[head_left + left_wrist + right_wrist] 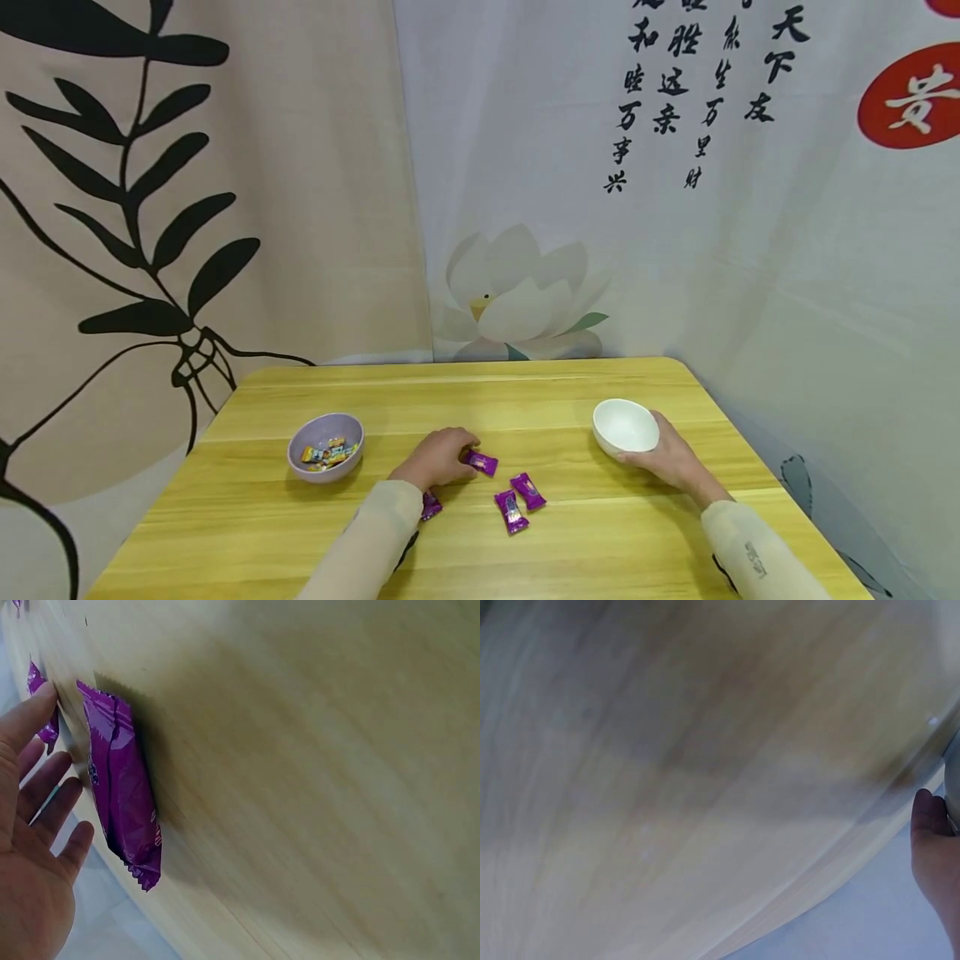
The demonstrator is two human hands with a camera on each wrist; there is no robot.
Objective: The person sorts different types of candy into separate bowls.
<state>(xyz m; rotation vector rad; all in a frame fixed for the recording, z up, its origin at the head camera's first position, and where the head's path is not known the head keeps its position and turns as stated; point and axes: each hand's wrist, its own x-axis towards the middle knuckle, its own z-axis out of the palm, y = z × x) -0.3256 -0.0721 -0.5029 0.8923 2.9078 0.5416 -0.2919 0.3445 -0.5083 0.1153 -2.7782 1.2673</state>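
Step in hand: you appear to be picking up the far purple packet (482, 462) with your left hand (437, 458), while your right hand (667, 460) steadies the white bowl (626, 423).
Next move: it seems to call for bringing left thumb and fingers together on that packet, then lifting it off the table (225, 533); the bowl side probably needs only a steady hold.
Far purple packet: it lies at the fingertips of your left hand, its outer end poking out past them; in the left wrist view the thumb tip overlaps it. Whether skin and wrapper touch, you cannot tell here.
Left hand: your thumb and fingers stand apart around the packet, with no firm pinch on it.
Right hand: you grip the white bowl by its right side, thumb toward you; whether its base touches the wood is unclear.
Cuff-side packet (431, 505): it lies just beside your left sleeve (371, 537), partly hidden by it.
Paired packets: one (512, 512) and its neighbour (528, 492) lie close together, to the right of your left hand.
Lavender bowl (326, 425): it stands left of your left hand, holding yellow wrapped pieces (328, 455).
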